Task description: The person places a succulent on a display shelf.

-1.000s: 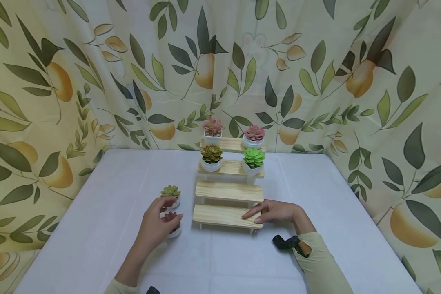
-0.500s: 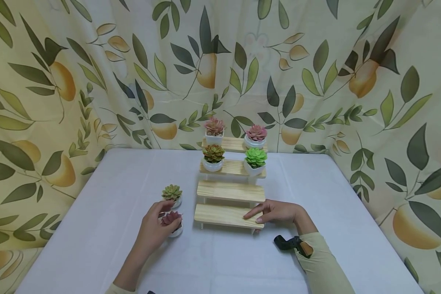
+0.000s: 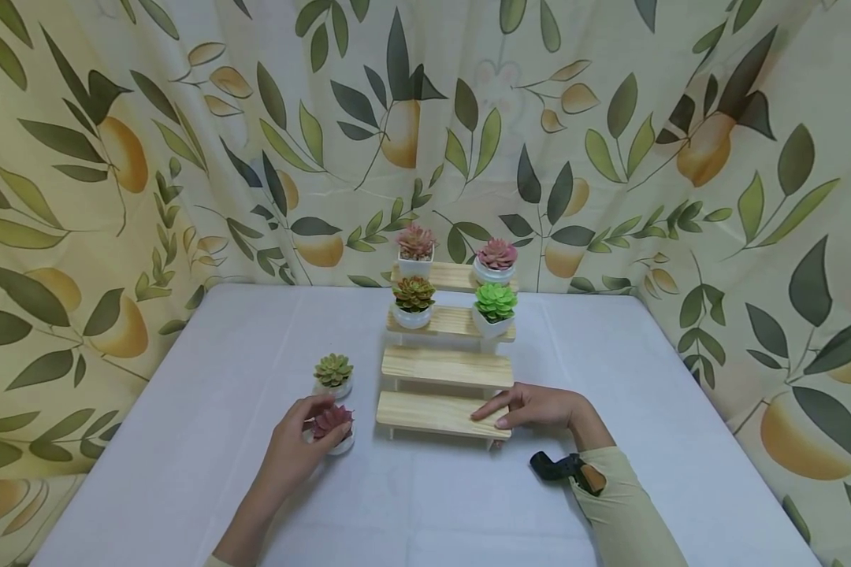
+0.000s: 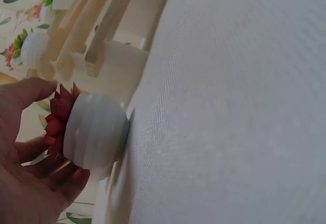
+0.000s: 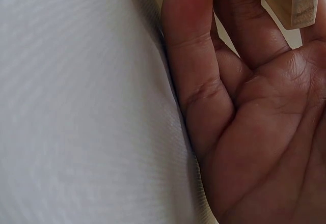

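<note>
My left hand (image 3: 292, 449) curls its thumb and fingers round a dark-red potted succulent (image 3: 332, 425), whose white ribbed pot (image 4: 96, 130) stands on the table. In the left wrist view the thumb meets the red leaves (image 4: 58, 119) on one side, fingers on the other. Just behind it stands a pale-green potted succulent (image 3: 334, 372). My right hand (image 3: 539, 406) grips the right end of the lowest step of a four-tier wooden stand (image 3: 425, 413); thumb and index finger lie on top, other fingers below. The right wrist view shows the plank end (image 5: 300, 5) between fingers.
On the stand's upper two tiers sit a pink succulent (image 3: 415, 246), a rose-pink one (image 3: 496, 260), a brown-green one (image 3: 413, 299) and a bright green one (image 3: 495, 307). White cloth covers the table (image 3: 425, 504). A leaf-patterned curtain (image 3: 425, 134) surrounds its back and sides.
My left hand has moved off the pale-green succulent's side and closed round the dark-red one. My right hand stays on the stand. The head view has shifted slightly.
</note>
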A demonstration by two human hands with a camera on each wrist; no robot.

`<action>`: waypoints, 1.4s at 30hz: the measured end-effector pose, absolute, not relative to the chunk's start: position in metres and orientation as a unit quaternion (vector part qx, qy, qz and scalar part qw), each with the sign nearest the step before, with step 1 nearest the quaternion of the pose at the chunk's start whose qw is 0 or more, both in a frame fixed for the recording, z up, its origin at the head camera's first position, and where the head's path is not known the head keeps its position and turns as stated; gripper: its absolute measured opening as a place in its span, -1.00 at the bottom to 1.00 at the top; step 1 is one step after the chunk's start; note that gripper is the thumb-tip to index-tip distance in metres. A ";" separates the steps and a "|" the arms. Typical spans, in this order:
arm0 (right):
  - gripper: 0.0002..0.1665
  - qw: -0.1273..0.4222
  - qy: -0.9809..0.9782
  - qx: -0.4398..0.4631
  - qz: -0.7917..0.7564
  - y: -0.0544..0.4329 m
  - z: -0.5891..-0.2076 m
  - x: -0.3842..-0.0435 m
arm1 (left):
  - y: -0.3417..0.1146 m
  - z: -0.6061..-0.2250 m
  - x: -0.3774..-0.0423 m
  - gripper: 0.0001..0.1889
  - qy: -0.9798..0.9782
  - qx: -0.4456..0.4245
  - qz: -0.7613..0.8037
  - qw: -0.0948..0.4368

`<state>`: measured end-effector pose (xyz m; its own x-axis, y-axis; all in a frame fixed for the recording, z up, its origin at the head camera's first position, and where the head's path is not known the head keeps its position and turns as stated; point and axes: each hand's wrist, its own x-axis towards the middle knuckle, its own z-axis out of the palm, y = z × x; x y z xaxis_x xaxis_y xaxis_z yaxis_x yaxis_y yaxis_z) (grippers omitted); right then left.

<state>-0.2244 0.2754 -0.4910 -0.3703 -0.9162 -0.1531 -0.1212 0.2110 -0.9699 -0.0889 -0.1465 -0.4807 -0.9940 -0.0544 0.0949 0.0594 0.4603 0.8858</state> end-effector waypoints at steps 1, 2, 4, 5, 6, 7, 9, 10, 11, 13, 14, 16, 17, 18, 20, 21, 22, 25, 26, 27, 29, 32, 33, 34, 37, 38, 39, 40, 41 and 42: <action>-0.60 0.404 0.665 -0.390 -0.492 0.276 -0.491 -0.225 | -0.147 -0.481 -0.088 -0.40 -0.851 0.000 -0.522 0.053; -0.60 0.404 0.665 -0.390 -0.492 0.275 -0.491 -0.225 | -0.147 -0.481 -0.088 -0.39 -0.850 0.001 -0.524 0.051; -0.60 0.405 0.664 -0.390 -0.493 0.275 -0.491 -0.225 | -0.148 -0.480 -0.086 -0.37 -0.849 0.002 -0.526 0.049; -0.60 0.405 0.665 -0.389 -0.493 0.276 -0.491 -0.225 | -0.149 -0.480 -0.085 -0.37 -0.849 0.002 -0.525 0.048; -0.60 0.405 0.664 -0.389 -0.493 0.275 -0.491 -0.225 | -0.149 -0.481 -0.084 -0.36 -0.850 0.003 -0.524 0.046; -0.60 0.404 0.665 -0.389 -0.493 0.276 -0.491 -0.225 | -0.150 -0.481 -0.084 -0.35 -0.850 0.003 -0.525 0.043; -0.61 0.403 0.664 -0.390 -0.494 0.275 -0.490 -0.224 | -0.151 -0.482 -0.082 -0.32 -0.849 0.004 -0.527 0.038; -0.61 0.402 0.664 -0.391 -0.495 0.275 -0.489 -0.224 | -0.152 -0.482 -0.082 -0.30 -0.850 0.005 -0.526 0.035; -0.61 0.402 0.665 -0.389 -0.494 0.275 -0.490 -0.224 | -0.153 -0.483 -0.082 -0.28 -0.851 0.006 -0.525 0.032; -0.61 0.403 0.667 -0.387 -0.494 0.275 -0.490 -0.224 | -0.154 -0.485 -0.082 -0.23 -0.849 0.006 -0.527 0.026; -0.61 0.404 0.666 -0.386 -0.494 0.275 -0.490 -0.224 | -0.154 -0.485 -0.082 -0.21 -0.849 0.009 -0.527 0.022; -0.60 0.405 0.669 -0.383 -0.492 0.276 -0.490 -0.224 | -0.155 -0.487 -0.082 -0.18 -0.850 0.015 -0.526 0.015; -0.60 0.406 0.669 -0.382 -0.491 0.276 -0.491 -0.224 | -0.156 -0.487 -0.081 -0.17 -0.851 0.018 -0.525 0.011; -0.60 0.406 0.669 -0.381 -0.492 0.276 -0.491 -0.224 | -0.156 -0.487 -0.081 -0.16 -0.852 0.020 -0.524 0.007; -0.60 0.406 0.668 -0.381 -0.494 0.276 -0.491 -0.225 | -0.156 -0.488 -0.081 -0.13 -0.854 0.027 -0.520 0.000; -0.60 0.405 0.667 -0.381 -0.495 0.276 -0.491 -0.225 | -0.157 -0.488 -0.081 -0.12 -0.856 0.028 -0.516 -0.002; -0.60 0.405 0.666 -0.381 -0.497 0.276 -0.491 -0.225 | -0.157 -0.488 -0.081 -0.10 -0.858 0.027 -0.512 -0.004; -0.60 0.403 0.665 -0.385 -0.497 0.277 -0.492 -0.226 | -0.158 -0.490 -0.082 -0.06 -0.863 0.024 -0.505 -0.006; -0.60 0.402 0.665 -0.387 -0.496 0.277 -0.492 -0.226 | -0.158 -0.490 -0.082 -0.06 -0.864 0.021 -0.502 -0.006; -0.60 0.401 0.666 -0.388 -0.494 0.277 -0.492 -0.226 | -0.159 -0.491 -0.082 -0.05 -0.865 0.018 -0.501 -0.006; -0.60 0.399 0.669 -0.389 -0.491 0.277 -0.491 -0.226 | -0.159 -0.491 -0.083 -0.05 -0.865 0.011 -0.502 -0.006; -0.60 0.400 0.670 -0.387 -0.490 0.277 -0.492 -0.227 | -0.159 -0.493 -0.083 -0.05 -0.864 0.001 -0.504 -0.003; -0.60 0.400 0.670 -0.388 -0.490 0.276 -0.492 -0.227 | -0.159 -0.493 -0.083 -0.05 -0.863 -0.002 -0.505 -0.001; -0.60 0.400 0.670 -0.388 -0.490 0.276 -0.492 -0.227 | -0.159 -0.494 -0.083 -0.06 -0.863 -0.002 -0.506 0.000; -0.60 0.400 0.667 -0.390 -0.492 0.276 -0.493 -0.227 | -0.159 -0.495 -0.084 -0.09 -0.865 -0.002 -0.502 0.008; -0.60 0.400 0.666 -0.391 -0.493 0.277 -0.493 -0.227 | -0.158 -0.496 -0.084 -0.10 -0.866 -0.001 -0.500 0.010; -0.60 0.399 0.665 -0.393 -0.493 0.276 -0.493 -0.227 | -0.158 -0.496 -0.084 -0.11 -0.866 -0.001 -0.500 0.012; -0.60 0.400 0.664 -0.394 -0.494 0.277 -0.493 -0.227 | -0.158 -0.497 -0.084 -0.11 -0.866 0.000 -0.499 0.014; -0.60 0.400 0.662 -0.395 -0.495 0.277 -0.493 -0.227 | -0.158 -0.497 -0.084 -0.12 -0.867 -0.001 -0.498 0.016; -0.60 0.401 0.661 -0.396 -0.496 0.276 -0.493 -0.227 | -0.158 -0.497 -0.083 -0.13 -0.867 0.000 -0.499 0.018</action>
<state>-0.2271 0.2764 -0.4925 -0.3656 -0.9206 -0.1374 -0.1259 0.1951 -0.9727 -0.0833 -0.1575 -0.4972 -0.9994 -0.0172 0.0309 0.0181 0.5023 0.8645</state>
